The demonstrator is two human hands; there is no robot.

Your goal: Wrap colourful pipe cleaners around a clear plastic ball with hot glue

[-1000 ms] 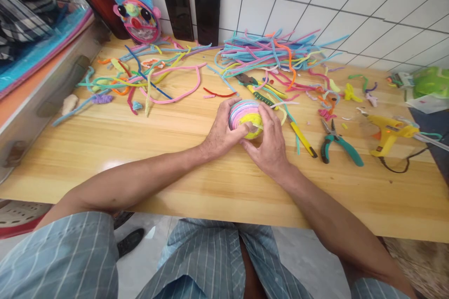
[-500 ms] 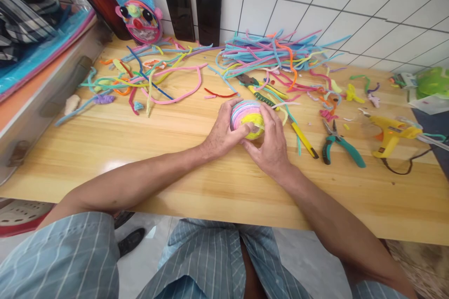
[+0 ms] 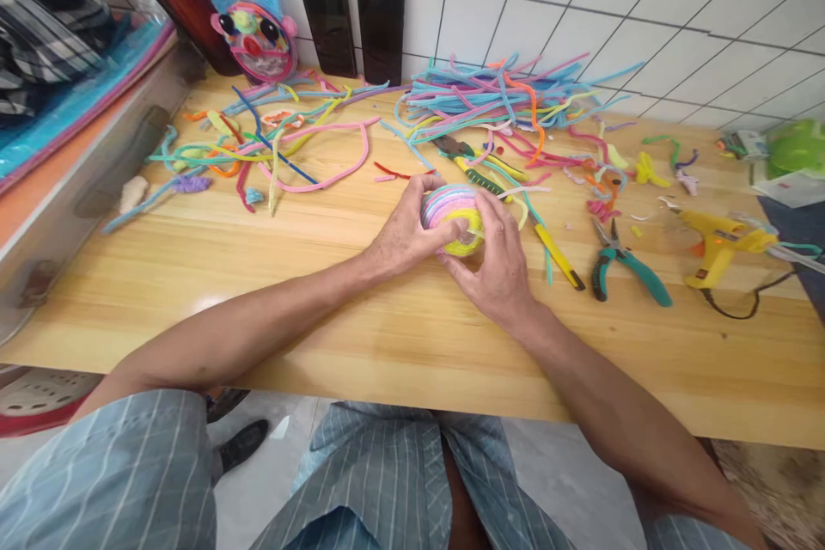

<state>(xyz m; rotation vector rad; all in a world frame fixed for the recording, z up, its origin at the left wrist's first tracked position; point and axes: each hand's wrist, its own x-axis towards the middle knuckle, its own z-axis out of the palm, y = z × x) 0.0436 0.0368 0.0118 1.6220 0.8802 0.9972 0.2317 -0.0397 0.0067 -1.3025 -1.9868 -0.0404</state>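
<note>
A coiled pipe-cleaner ball (image 3: 451, 208) in pink, blue and yellow bands rests on the wooden table (image 3: 258, 292). My left hand (image 3: 406, 232) wraps its left side, thumb pressed on the yellow part. Gripping the right side is my right hand (image 3: 496, 262), fingers curled over the top. Both hands are closed around the ball. Its lower half is hidden by my fingers.
Loose pipe cleaners (image 3: 490, 99) pile up behind the ball, and more (image 3: 258, 146) spread at the left. Teal pliers (image 3: 622, 262), a yellow glue gun (image 3: 718, 245) and a yellow-handled tool (image 3: 558, 256) lie at the right. A pipe-cleaner face (image 3: 258, 33) and two dark phones (image 3: 351, 4) lean on the tiled wall.
My left thumb has slid further over the yellow part of the ball, and the fingers have shifted a little. The ball stays in the same spot.
</note>
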